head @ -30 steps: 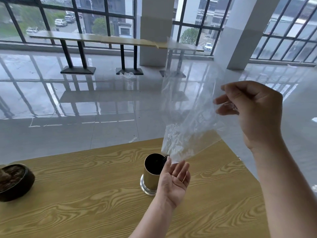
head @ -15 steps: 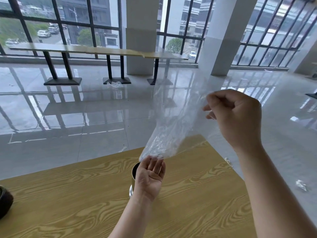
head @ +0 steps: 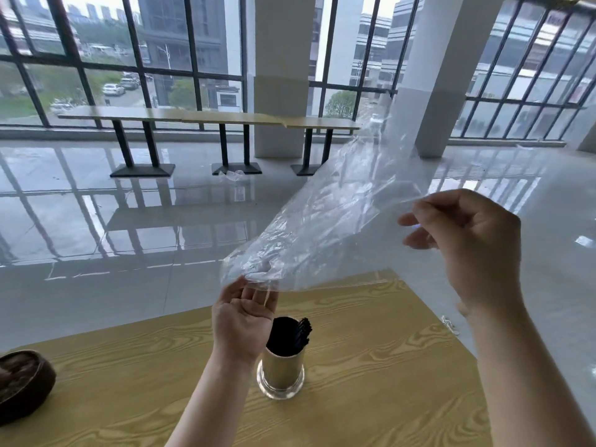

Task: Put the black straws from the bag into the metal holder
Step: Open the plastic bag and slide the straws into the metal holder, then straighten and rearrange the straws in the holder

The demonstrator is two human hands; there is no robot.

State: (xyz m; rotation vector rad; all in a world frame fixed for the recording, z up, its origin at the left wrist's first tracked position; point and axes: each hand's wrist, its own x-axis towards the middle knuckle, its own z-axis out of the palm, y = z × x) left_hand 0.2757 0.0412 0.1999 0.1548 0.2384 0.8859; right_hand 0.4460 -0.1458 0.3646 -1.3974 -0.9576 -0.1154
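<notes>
A gold metal holder [head: 283,369] stands upright on the wooden table [head: 371,366], with black straws [head: 298,332] sticking out of its dark mouth. Above it I hold a clear plastic bag [head: 325,227], which looks empty. My left hand [head: 242,317] pinches the bag's lower corner just left of and above the holder. My right hand [head: 467,250] grips the bag's upper right edge, raised well above the table.
A dark round bowl [head: 22,385] sits at the table's left edge. The table's far edge and right corner drop to a glossy tiled floor. A long bench table [head: 206,119] and white pillars stand by the windows, with a scrap of plastic [head: 233,175] on the floor.
The bag has been lifted off the holder, and my left hand has risen and shifted left with it. The holder and its straws now show. The view has tilted up.
</notes>
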